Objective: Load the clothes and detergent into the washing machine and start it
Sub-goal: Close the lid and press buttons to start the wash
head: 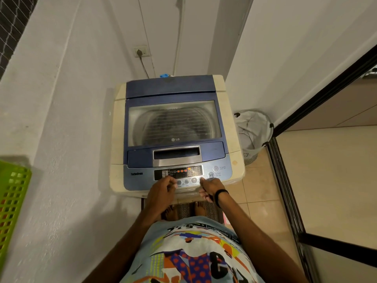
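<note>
The washing machine [171, 92] sits lid-down just beyond the 2 hands, display lit, so probably only starting remains. The left hand [163, 190] rests loosely curled on the control panel [140, 176], holding nothing. The right hand [210, 187] extends 1 finger to a button beside start/pause [211, 175].

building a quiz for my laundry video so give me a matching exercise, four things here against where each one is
1 green plastic crate
2 white laundry basket
3 wall socket
4 right hand

a on the wall behind the washing machine
b on the control panel buttons
c far left edge of view
d on the floor right of the machine

Pairs: 1-c, 2-d, 3-a, 4-b
</note>
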The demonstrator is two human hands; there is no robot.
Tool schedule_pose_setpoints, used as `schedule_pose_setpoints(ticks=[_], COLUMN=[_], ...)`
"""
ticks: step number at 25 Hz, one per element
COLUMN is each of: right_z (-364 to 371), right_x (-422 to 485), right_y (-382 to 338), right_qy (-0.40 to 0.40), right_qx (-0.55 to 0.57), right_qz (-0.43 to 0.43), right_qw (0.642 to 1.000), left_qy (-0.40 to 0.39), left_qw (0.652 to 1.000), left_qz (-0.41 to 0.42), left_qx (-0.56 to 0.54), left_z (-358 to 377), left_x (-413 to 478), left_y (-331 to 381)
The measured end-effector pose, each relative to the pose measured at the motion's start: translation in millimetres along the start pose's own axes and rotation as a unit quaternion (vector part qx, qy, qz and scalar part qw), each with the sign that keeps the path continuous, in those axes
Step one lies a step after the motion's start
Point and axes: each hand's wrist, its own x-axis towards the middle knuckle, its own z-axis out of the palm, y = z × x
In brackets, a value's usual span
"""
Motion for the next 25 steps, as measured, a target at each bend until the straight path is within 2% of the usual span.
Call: schedule_pose_setpoints(ticks=[7, 18, 25], right_z=[14.5, -3.6, -22.5], right_x=[-3.9, 2.7, -4.1], right_y=[-6.3, 4.3, 4.5], right_qy=[0.085, 0.008, 0.028], right_qx=[-0.067, -0.001, 0.044], right_qz=[-0.031, -0.027, -0.027], right_qw=[0.994, 1.000, 0.998], left_qy=[0.009, 0.006, 0.012], left_qw=[1.000, 1.000, 1.000], left_qz=[-0.010, -0.014, 0.001], left_qx=[0.005, -0.003, -0.001], left_z=[-0.8, -3.4, -2.9], left_x=[4.1, 12.5, 15.3], left_y=[-8.1, -3.2, -3.6])
